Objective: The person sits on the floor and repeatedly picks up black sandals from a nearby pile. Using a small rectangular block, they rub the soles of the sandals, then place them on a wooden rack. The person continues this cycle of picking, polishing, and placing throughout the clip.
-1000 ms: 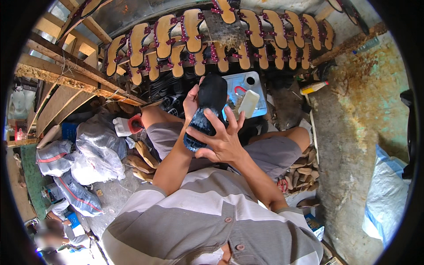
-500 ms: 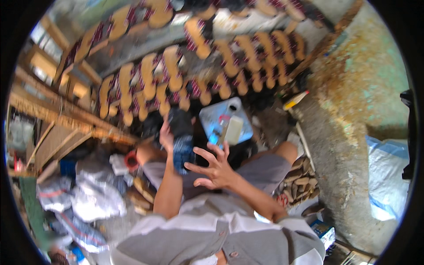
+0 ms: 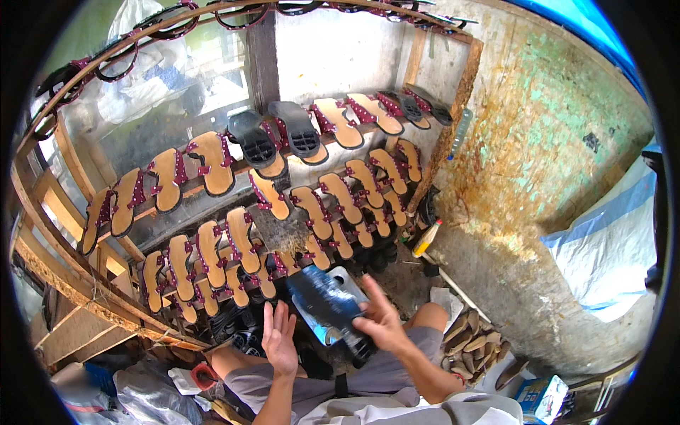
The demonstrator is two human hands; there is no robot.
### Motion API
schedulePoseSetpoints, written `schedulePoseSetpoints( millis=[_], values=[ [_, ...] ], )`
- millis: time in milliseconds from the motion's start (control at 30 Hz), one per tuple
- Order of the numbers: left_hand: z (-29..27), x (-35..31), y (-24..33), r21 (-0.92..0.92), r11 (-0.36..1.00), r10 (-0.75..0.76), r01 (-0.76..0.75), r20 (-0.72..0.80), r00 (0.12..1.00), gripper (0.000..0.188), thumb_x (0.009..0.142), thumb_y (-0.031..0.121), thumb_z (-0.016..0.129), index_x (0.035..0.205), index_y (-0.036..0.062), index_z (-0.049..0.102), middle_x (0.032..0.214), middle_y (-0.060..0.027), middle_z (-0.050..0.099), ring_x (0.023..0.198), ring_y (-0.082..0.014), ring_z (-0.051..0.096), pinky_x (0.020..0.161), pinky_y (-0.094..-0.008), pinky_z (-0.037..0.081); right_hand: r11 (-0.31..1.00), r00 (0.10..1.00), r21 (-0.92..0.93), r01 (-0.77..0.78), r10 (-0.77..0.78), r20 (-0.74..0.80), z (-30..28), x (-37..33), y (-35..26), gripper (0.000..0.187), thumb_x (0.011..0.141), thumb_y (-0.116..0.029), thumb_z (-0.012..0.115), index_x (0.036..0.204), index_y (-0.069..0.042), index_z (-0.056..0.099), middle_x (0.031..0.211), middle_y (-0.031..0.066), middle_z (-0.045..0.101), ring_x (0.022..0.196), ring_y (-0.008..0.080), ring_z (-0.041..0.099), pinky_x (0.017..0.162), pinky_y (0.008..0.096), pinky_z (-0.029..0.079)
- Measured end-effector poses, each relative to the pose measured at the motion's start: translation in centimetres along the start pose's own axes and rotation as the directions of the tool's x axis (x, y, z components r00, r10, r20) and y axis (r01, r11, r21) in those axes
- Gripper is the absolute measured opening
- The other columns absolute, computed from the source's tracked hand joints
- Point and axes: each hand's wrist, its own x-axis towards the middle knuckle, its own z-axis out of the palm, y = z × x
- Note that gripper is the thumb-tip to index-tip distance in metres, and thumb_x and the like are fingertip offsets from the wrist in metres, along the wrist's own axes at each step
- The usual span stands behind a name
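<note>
My right hand (image 3: 386, 320) grips a black shoe sole (image 3: 324, 301) by its side, thumb on the face turned to me. The sole is tilted, and its glossy surface catches a bluish light; hollow cells show at its heel end. Left of it, my left hand (image 3: 281, 341) is open with fingers stretched up, apart from the sole. Beneath the sole, partly covered, lies a pale blue-white container (image 3: 347, 280) between my knees.
Tan-footbed sandals with dotted maroon straps (image 3: 212, 166) line the wooden rack (image 3: 159, 253) ahead. A yellow bottle (image 3: 426, 239) stands by the right wall. Brown shoe-shaped pieces (image 3: 473, 346) are heaped beside my right knee. Plastic bags (image 3: 152, 393) lie at the lower left.
The black sole has passed from my left hand to my right, which was spread open before. My left hand has let go. The view has tilted up, showing more rack.
</note>
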Motion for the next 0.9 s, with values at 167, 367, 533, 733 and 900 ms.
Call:
schedulePoseSetpoints(
  millis=[167, 367, 533, 733, 900],
  values=[
    [-6.3, -2.2, 0.5, 0.086, 0.981, -0.152, 0.171, -0.191, 0.970, 0.073, 0.099, 0.034, 0.062, 0.157, -0.0016, 0.036, 0.143, -0.0210, 0.059, 0.133, -0.0354, 0.058, 0.112, -0.0480, 0.046, 0.925, 0.982, -0.344, 0.163, -0.187, -0.039, -3.3, 4.7, -7.9, 0.096, 0.090, 0.007, 0.060, 0.168, -0.011, 0.008, 0.117, 0.0055, 0.064, 0.101, 0.0127, 0.061, 0.089, 0.0285, 0.048],
    [-11.1, -5.4, 0.8, 0.109, 0.974, -0.136, 0.200, -0.426, 0.895, 0.059, 0.101, 0.034, 0.063, 0.149, 0.0021, 0.049, 0.125, -0.0113, 0.069, 0.111, -0.0230, 0.067, 0.099, -0.0390, 0.053, 0.839, 0.944, -0.457, 0.295, -0.331, 0.001, -2.8, 8.6, -10.2, 0.096, 0.088, 0.013, 0.057, 0.168, -0.010, 0.008, 0.108, 0.0047, 0.066, 0.094, 0.0127, 0.061, 0.086, 0.0259, 0.046],
    [-13.1, -6.6, 1.1, 0.099, 0.965, -0.159, 0.242, -0.514, 0.843, 0.056, 0.101, 0.034, 0.064, 0.147, 0.0051, 0.052, 0.123, -0.0091, 0.069, 0.106, -0.0203, 0.067, 0.095, -0.0371, 0.054, 0.839, 0.957, -0.489, 0.238, -0.288, -0.029, -1.2, 9.2, -9.7, 0.094, 0.088, 0.013, 0.058, 0.168, -0.010, 0.014, 0.098, 0.0008, 0.062, 0.086, 0.0095, 0.056, 0.079, 0.0236, 0.043],
    [-18.5, -7.2, -0.5, -0.094, 0.920, -0.363, 0.380, -0.570, 0.737, 0.043, 0.100, 0.033, 0.063, 0.138, 0.0126, 0.060, 0.119, -0.0043, 0.069, 0.101, -0.0188, 0.067, 0.092, -0.0389, 0.054, 0.852, 0.936, -0.425, 0.305, -0.352, -0.034, 1.1, 8.9, -11.2, 0.095, 0.083, 0.012, 0.057, 0.167, -0.010, 0.019, 0.104, 0.0022, 0.066, 0.091, 0.0106, 0.060, 0.083, 0.0242, 0.045],
    [-22.3, -8.4, -2.8, -0.414, 0.827, -0.561, 0.379, -0.582, 0.589, 0.040, 0.099, 0.036, 0.061, 0.135, 0.0192, 0.061, 0.124, 0.0002, 0.066, 0.113, -0.0218, 0.062, 0.101, -0.0449, 0.049, 0.843, 0.918, -0.469, 0.264, -0.369, -0.147, 1.5, 8.8, -13.6, 0.090, 0.078, 0.001, 0.050, 0.165, -0.010, 0.028, 0.113, 0.0055, 0.067, 0.103, 0.0153, 0.063, 0.095, 0.0281, 0.046]
  ],
)
